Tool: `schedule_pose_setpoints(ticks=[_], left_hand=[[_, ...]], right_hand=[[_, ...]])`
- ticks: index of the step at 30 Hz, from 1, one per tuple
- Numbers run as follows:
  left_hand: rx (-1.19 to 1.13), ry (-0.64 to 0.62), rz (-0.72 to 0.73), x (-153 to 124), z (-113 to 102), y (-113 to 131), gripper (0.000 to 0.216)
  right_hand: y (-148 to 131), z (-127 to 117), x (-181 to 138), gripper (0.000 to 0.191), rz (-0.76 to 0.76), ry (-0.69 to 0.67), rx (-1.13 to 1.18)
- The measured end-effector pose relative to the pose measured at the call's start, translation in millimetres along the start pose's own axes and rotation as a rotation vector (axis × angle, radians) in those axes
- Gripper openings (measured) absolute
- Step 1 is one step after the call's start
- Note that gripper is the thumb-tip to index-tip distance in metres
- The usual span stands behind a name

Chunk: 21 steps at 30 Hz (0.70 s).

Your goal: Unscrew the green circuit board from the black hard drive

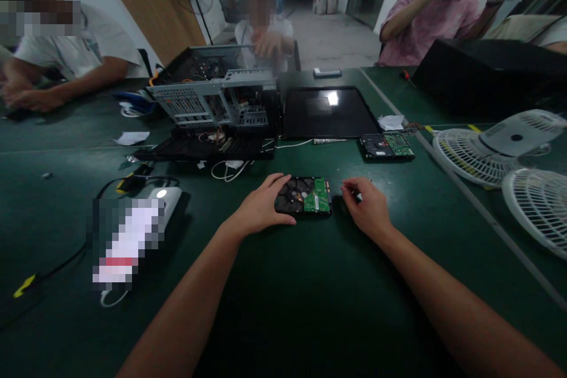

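A hard drive (305,195) lies circuit side up on the green table, its green board facing me. My left hand (261,207) grips its left edge, fingers curled over the top and thumb along the near side. My right hand (365,207) rests on the table just right of the drive, fingers pinched together on something small that I cannot make out.
A second hard drive (386,146) lies further back right. An open computer case (212,94) and a black side panel (325,111) stand behind. White fan grilles (505,153) lie at the right. A white device (166,196) with cables sits left. Three other people sit around the table.
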State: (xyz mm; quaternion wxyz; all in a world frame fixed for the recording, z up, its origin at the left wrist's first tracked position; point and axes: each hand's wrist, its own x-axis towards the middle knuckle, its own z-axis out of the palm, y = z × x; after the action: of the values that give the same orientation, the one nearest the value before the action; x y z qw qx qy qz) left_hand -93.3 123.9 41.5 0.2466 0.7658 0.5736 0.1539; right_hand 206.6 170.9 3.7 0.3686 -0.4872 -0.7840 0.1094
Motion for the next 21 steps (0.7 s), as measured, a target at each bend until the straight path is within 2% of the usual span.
schedule_pose_setpoints(ticks=[5,12,21], left_hand=[[-0.014,-0.055,0.023,-0.4,-2.4,-1.3,0.112],[-0.093,-0.203,0.129,-5.3,-11.0,-0.5,0.116],[-0.086,-0.232,0.144,-6.0,-10.5,0.4,0.116]], right_hand=[[-5.2,-2.5,2.3,0.013,-0.044,-0.033,0.064],[-14.3,4.8,-1.7,0.012,0.052,-0.089,0.171],[-17.3,8.7,2.3,0.012,0.055,-0.127,0.222]])
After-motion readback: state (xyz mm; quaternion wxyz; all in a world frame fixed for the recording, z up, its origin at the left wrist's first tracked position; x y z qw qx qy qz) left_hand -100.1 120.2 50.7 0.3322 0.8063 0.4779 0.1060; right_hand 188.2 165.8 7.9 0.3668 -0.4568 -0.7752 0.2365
